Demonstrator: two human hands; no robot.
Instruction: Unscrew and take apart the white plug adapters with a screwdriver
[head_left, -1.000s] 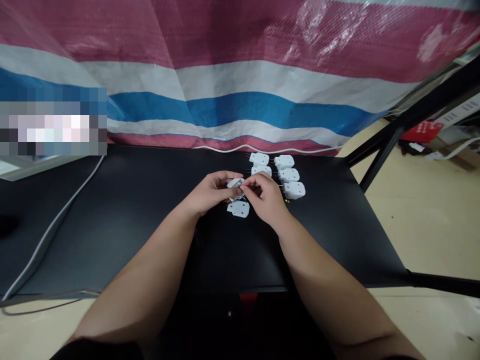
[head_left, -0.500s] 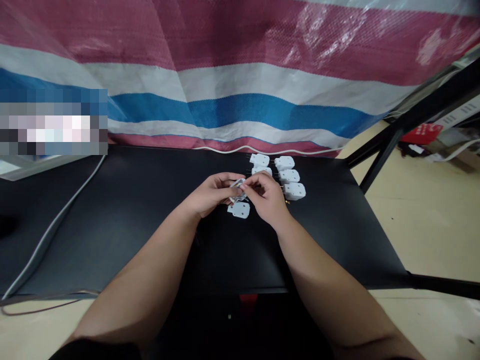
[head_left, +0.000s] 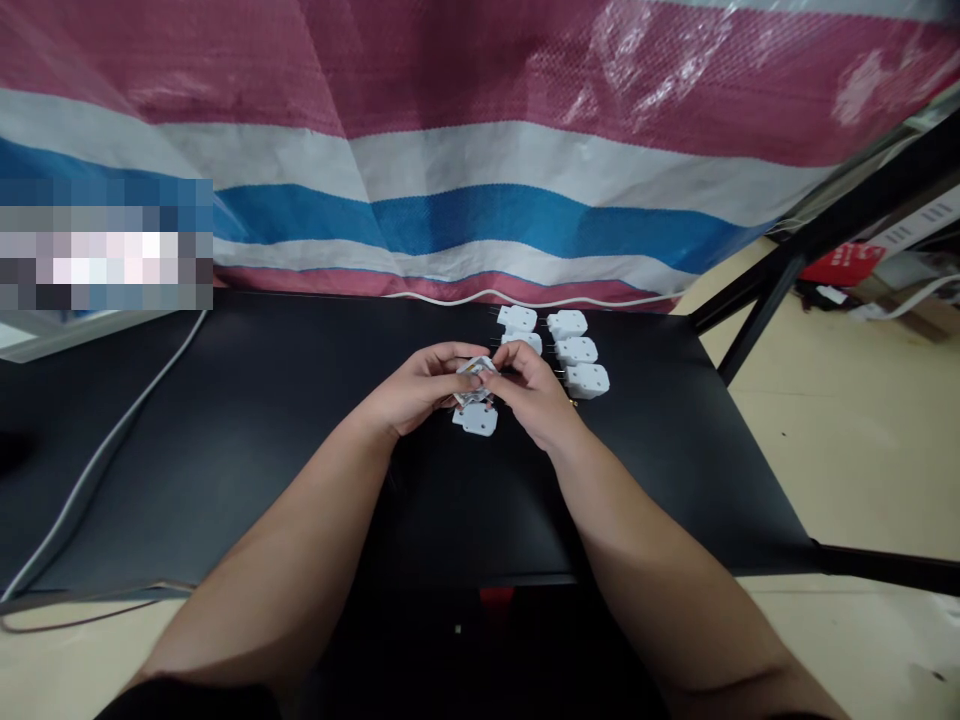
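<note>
Between my two hands is a small white plastic housing, its inner side turned up, with a bit of yellow inside. My left hand grips it from the left, thumb on top. From the right, my right hand holds it too, thumb pressed close to the other thumb. Just below the hands a white plastic housing piece with round holes lies on the black table. Fingers hide much of the held part.
Several white plug-like housings with thin metal pins stand in two columns beyond my right hand. Small brass-coloured bits lie by my right wrist. A grey cable crosses the black table on the left. Striped sheeting hangs behind.
My right fingers have shifted from a pinch over the housing to its right side, thumb laid on it. The housing has turned slightly. The left hand has barely moved.
</note>
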